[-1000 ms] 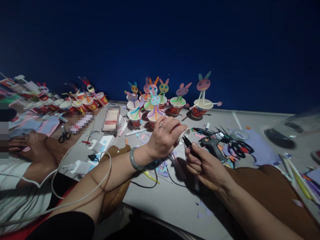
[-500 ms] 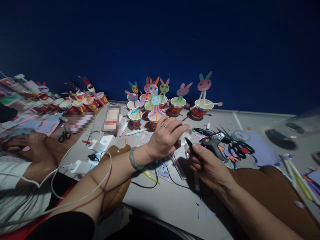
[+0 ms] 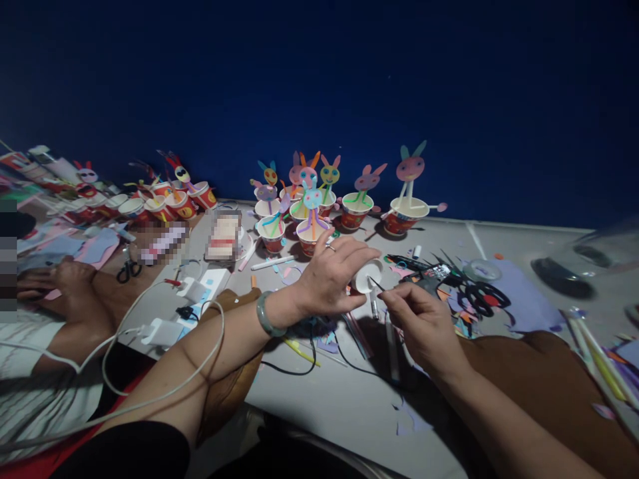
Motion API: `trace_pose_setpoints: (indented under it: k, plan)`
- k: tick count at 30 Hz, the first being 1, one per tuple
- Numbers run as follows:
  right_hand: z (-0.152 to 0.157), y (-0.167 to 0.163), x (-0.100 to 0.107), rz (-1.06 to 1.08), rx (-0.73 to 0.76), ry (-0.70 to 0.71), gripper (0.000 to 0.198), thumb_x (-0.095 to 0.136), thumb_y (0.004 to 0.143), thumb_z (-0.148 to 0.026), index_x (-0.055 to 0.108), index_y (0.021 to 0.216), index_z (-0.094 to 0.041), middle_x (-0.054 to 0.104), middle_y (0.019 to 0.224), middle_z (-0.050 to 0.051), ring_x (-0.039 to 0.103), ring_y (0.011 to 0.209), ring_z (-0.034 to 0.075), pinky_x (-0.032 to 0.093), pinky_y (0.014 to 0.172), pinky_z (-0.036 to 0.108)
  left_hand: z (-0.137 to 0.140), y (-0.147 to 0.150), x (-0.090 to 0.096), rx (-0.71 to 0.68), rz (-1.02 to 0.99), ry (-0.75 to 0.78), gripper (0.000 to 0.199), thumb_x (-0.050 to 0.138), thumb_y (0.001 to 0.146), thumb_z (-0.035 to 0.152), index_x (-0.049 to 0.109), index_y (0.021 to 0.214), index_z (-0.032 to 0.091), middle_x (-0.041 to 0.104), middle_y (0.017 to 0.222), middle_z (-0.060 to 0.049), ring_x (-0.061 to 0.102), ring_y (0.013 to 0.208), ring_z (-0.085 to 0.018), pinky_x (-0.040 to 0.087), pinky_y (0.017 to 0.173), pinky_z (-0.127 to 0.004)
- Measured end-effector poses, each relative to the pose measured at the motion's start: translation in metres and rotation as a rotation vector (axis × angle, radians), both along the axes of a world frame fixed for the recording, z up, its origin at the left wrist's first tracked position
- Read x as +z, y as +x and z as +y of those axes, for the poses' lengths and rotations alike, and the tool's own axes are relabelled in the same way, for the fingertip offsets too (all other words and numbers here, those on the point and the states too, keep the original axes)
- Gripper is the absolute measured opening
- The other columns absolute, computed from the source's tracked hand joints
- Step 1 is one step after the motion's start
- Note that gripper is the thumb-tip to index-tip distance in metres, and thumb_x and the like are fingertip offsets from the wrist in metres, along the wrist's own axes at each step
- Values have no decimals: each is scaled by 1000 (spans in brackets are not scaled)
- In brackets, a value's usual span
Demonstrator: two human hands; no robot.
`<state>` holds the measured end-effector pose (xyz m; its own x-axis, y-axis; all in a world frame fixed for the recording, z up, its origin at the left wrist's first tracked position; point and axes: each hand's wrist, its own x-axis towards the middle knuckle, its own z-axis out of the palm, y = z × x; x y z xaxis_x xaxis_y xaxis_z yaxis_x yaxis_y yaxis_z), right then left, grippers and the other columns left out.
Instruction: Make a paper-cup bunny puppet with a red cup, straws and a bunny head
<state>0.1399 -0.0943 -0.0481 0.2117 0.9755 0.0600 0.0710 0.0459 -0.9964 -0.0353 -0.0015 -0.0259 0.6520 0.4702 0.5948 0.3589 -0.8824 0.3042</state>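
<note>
A small white paper cup [image 3: 367,277] is tipped so that a round white end faces me. My left hand [image 3: 335,271], with a ring and a bangle, curves around the cup's left side, fingers over the top and thumb below. Between thumb and forefinger my right hand [image 3: 415,318] pinches a thin dark pointed tool [image 3: 377,285]; its tip meets the white round end, and its exact kind is not clear. Behind my left hand stand several red paper cups [image 3: 353,216] with rabbit-faced paper figures [image 3: 411,169] on straw limbs.
A black glue gun [image 3: 433,283] and black-handled scissors [image 3: 482,298] lie right among paper scraps. A power strip [image 3: 212,286] with white chargers, a cable and a phone [image 3: 223,236] are left. Another person's hand [image 3: 74,279] works at far left; more decorated cups [image 3: 180,205] stand behind.
My left thumb has spread down, exposing more of the cup's white end. My right hand has turned, so the dark tool now shows thinner, its tip against the cup.
</note>
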Motion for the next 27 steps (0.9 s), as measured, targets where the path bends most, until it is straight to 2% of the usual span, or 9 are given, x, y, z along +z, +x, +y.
trace_pose_setpoints:
  k: [3, 5, 7, 9, 13, 16, 20, 27]
  plan:
    - [-2, -1, 6, -112, -50, 65, 39, 77, 77, -59, 64, 67, -23, 51, 60, -1, 40, 57, 13, 32, 53, 28, 1, 1, 2, -24, 2, -148, 54, 65, 71, 32, 57, 123, 20, 69, 122, -11, 62, 117, -29, 25, 120, -56]
    - [-3, -1, 9, -143, -102, 96, 37, 77, 78, -58, 65, 69, -24, 55, 63, 0, 43, 58, 14, 33, 55, 29, 3, 1, 1, -51, -9, -228, 55, 64, 68, 30, 58, 121, 19, 70, 121, -11, 63, 114, -28, 34, 115, -52]
    - [-4, 2, 10, -132, -133, 101, 35, 74, 81, -57, 65, 71, -25, 54, 63, 0, 42, 58, 14, 32, 54, 29, 5, 2, 0, -71, -21, -280, 56, 64, 66, 29, 59, 120, 18, 70, 120, -11, 63, 112, -28, 42, 107, -47]
    - [-3, 5, 8, -87, -104, 67, 35, 71, 83, -58, 64, 72, -25, 49, 59, -1, 38, 55, 13, 29, 51, 29, 7, 3, -2, -66, -29, -297, 56, 63, 65, 28, 59, 120, 18, 69, 119, -11, 63, 112, -28, 45, 103, -44]
    - [2, 9, 1, 72, 86, -77, 43, 69, 83, -64, 63, 72, -23, 38, 54, -4, 30, 49, 10, 23, 46, 26, 6, 3, -2, -22, -23, -251, 55, 62, 66, 27, 58, 121, 17, 68, 120, -12, 61, 115, -29, 37, 111, -49]
    - [4, 6, -2, 184, 169, -178, 48, 71, 78, -68, 63, 72, -20, 34, 52, -6, 25, 47, 8, 18, 43, 24, 5, 2, -1, 12, 9, -217, 56, 62, 68, 27, 57, 123, 19, 67, 125, -12, 59, 121, -30, 27, 118, -53]
    - [4, 1, 0, 280, 179, -276, 51, 74, 73, -69, 62, 72, -20, 29, 50, -8, 20, 45, 6, 14, 41, 23, 4, 1, -3, 36, 48, -149, 57, 64, 71, 30, 55, 127, 20, 65, 129, -13, 57, 126, -30, 20, 122, -53]
    - [2, -2, 3, 404, 193, -340, 47, 76, 74, -64, 63, 75, -19, 27, 52, -8, 18, 45, 5, 14, 41, 23, 3, 1, -3, 63, 114, -4, 56, 65, 76, 29, 55, 130, 19, 64, 129, -12, 55, 126, -29, 17, 124, -55]
